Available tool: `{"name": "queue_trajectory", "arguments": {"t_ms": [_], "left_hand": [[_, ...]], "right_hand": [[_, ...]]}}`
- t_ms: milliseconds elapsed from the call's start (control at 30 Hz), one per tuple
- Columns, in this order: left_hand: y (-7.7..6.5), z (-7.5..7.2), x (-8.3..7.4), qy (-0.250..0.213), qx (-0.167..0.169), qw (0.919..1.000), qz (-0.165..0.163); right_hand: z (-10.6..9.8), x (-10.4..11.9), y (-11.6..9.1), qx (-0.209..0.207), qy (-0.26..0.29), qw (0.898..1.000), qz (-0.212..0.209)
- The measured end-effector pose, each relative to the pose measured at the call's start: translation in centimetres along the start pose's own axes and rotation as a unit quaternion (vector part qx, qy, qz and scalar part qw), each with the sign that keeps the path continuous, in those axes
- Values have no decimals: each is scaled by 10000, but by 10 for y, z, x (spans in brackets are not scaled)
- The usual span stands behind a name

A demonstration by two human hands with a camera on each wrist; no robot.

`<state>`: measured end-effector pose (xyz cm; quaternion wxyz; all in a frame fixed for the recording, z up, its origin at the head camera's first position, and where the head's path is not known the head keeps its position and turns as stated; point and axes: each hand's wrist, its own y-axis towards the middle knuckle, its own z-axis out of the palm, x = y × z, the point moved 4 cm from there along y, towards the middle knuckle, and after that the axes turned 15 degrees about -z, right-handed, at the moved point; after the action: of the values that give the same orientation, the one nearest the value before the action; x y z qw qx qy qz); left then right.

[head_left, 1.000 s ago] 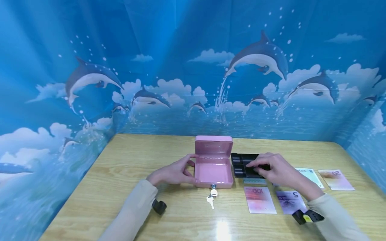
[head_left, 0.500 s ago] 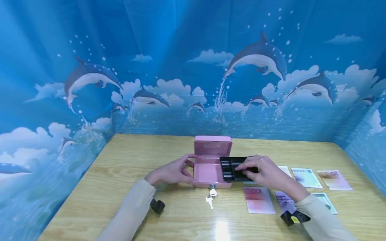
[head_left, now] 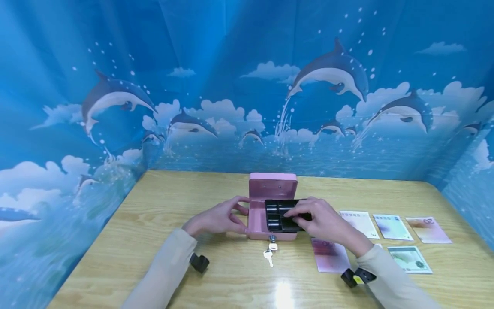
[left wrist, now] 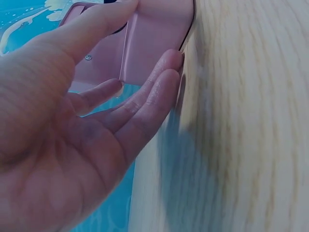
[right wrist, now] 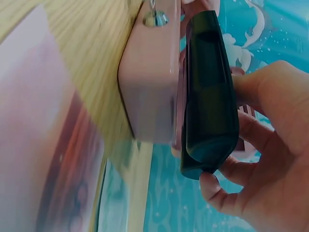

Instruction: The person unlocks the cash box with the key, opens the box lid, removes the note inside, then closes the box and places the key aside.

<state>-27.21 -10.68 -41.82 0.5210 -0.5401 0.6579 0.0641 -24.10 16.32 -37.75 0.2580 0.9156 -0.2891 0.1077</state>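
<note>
A pink cash box (head_left: pixel 257 235) stands on the table with its lid (head_left: pixel 273 189) raised. My left hand (head_left: pixel 217 219) holds the box's left side, thumb toward the front corner and index finger toward the back; the left wrist view shows other fingers (left wrist: pixel 161 89) low beside it. My right hand (head_left: pixel 322 219) grips a black compartment tray (head_left: pixel 272 217) at its right part, which the hand partly hides. The tray overlaps the box opening, and the right wrist view shows it (right wrist: pixel 210 96) above the rim, tilted. A key sits in the front lock, another key (head_left: pixel 268 256) hanging from it.
Several banknotes lie right of the box: a reddish one (head_left: pixel 328 257) under the right forearm, pale ones (head_left: pixel 360 224) behind it, a pinkish 20 note (head_left: pixel 428 230) and a green one (head_left: pixel 410 259). A blue dolphin-print curtain (head_left: pixel 216 150) closes off the table's back.
The right hand has carried the black tray leftward, from beside the cash box to over its opening. More banknotes show at right. The left hand keeps its place on the box.
</note>
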Motion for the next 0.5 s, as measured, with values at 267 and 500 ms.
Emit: {"name": "queue_trajectory", "arguments": {"t_ms": [267, 500], "left_hand": [[0, -3, 0, 26, -64, 10000, -69], [-1, -4, 1, -3, -79, 9999, -112]], "right_hand": [[13, 5, 14, -69, 15, 9998, 165], [21, 8, 22, -115, 148, 9996, 209]]}}
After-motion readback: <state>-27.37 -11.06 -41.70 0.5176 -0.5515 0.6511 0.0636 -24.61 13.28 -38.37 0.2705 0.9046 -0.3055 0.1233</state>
